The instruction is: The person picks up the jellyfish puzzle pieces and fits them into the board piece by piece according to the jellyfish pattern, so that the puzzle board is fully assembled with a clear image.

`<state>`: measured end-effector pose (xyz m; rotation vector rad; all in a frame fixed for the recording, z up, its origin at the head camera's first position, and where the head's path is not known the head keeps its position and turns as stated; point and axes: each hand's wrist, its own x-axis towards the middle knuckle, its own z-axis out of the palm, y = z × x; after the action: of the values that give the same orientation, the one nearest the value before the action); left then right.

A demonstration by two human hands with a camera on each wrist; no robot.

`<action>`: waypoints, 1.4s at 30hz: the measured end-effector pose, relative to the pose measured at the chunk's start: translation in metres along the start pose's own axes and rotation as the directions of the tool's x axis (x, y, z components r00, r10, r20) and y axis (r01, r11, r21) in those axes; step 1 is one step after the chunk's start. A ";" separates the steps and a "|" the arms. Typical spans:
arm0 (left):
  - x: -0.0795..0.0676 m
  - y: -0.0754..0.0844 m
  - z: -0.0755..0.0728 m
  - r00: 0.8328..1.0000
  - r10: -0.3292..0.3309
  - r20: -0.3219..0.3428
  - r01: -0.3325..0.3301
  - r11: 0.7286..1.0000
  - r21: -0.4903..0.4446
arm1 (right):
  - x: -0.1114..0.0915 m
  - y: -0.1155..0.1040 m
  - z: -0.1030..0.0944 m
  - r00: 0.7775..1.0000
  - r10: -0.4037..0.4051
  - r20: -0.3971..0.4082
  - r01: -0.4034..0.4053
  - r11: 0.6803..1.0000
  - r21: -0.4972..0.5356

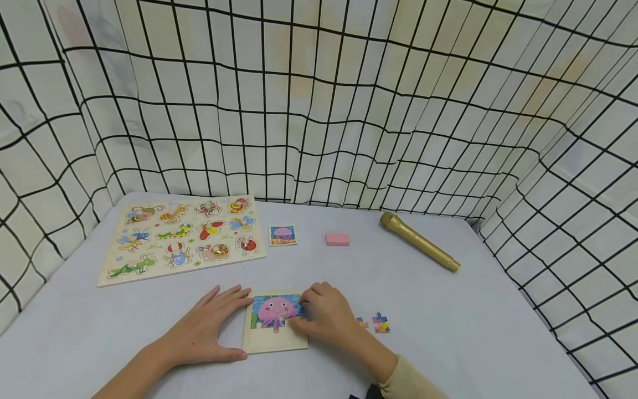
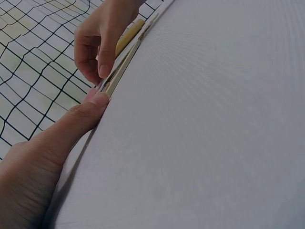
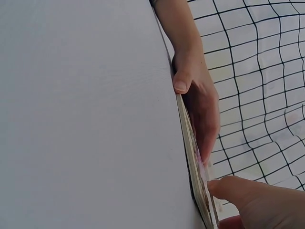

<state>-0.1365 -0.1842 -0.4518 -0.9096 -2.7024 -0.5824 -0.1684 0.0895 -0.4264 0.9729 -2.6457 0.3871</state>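
A small wooden jigsaw board [image 1: 276,344] lies on the white table, its upper half filled with puzzle pieces showing a pink octopus [image 1: 274,311]. Bare wood shows along the lower part. My left hand [image 1: 206,328] spreads straight fingers at the board's left side, the thumb touching its lower left corner. Over the right edge, my right hand [image 1: 328,315] has curled fingers and pinches a puzzle piece [image 1: 301,310], mostly hidden by the fingers. Just right of that hand lie loose puzzle pieces [image 1: 381,323], one partly covered by the wrist.
A large wooden insect puzzle board [image 1: 184,233] lies at the back left. Beside it are a small octopus picture card [image 1: 282,235], a pink block [image 1: 337,239] and a gold microphone [image 1: 420,241]. Black netting [image 1: 319,111] surrounds the table's back and sides.
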 end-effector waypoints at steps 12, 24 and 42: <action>0.000 -0.001 0.000 1.000 0.013 -0.011 -0.013 1.000 0.007 | 0.002 -0.008 0.001 0.999 0.015 0.051 -0.013 0.999 -0.040; 0.000 -0.001 0.000 1.000 -0.006 0.007 0.006 1.000 0.005 | 0.001 -0.008 0.001 0.998 0.027 0.065 -0.025 0.999 -0.030; 0.000 0.000 0.000 1.000 -0.005 0.008 0.005 1.000 0.009 | 0.000 -0.003 0.003 0.999 0.032 0.010 -0.032 0.999 0.020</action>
<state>-0.1370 -0.1843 -0.4519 -0.9052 -2.7130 -0.5683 -0.1670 0.0865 -0.4294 0.9413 -2.6744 0.4178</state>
